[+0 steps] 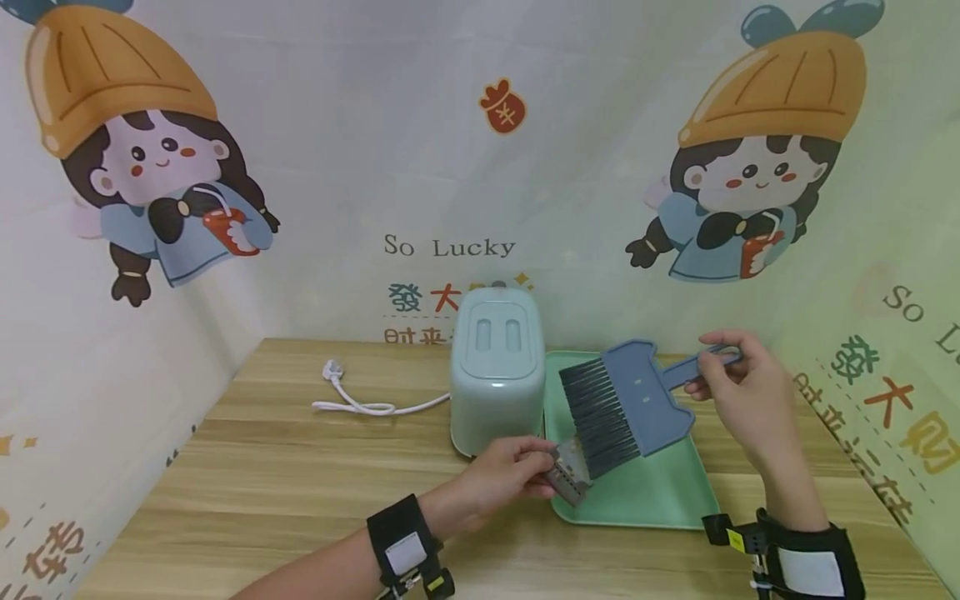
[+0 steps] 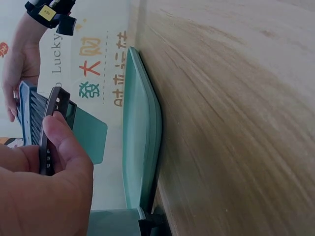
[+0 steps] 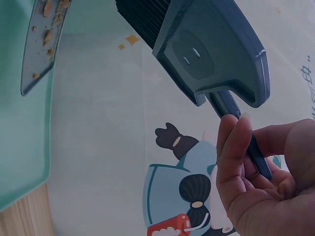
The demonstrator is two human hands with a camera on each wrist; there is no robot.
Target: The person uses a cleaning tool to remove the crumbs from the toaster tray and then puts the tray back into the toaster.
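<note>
My left hand (image 1: 498, 479) pinches the grey end of a toaster crumb tray (image 1: 566, 477) between thumb and fingers. Brown crumbs lie on the metal plate of the crumb tray (image 3: 43, 49) in the right wrist view. My right hand (image 1: 753, 408) grips the handle of a blue brush (image 1: 648, 404), its dark bristles (image 1: 602, 421) pointing left toward the plate. Whether the bristles touch the plate, I cannot tell. Both things are held above a green serving tray (image 1: 675, 500). A pale green toaster (image 1: 498, 367) stands left of that serving tray.
From the toaster's left side, a white cord (image 1: 390, 409) runs to a plug (image 1: 333, 370) on the wooden table (image 1: 300, 483). A printed cloth (image 1: 450, 167) hangs behind the table and along both sides.
</note>
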